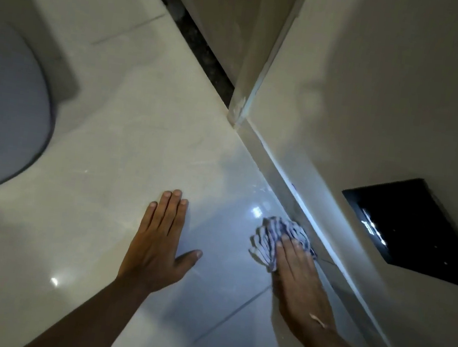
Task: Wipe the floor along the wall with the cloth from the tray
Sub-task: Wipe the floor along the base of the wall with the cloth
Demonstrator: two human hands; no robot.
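Cloth (280, 239) crumpled, blue-white striped, under flat-fingered right grip (299, 281) by wall (376, 105); left grip (158, 247) flat, empty, on floor (140, 132)

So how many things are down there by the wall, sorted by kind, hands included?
hands: 2, left hand and right hand
cloth: 1
grey rounded object: 1
dark wall opening: 1
Total: 5
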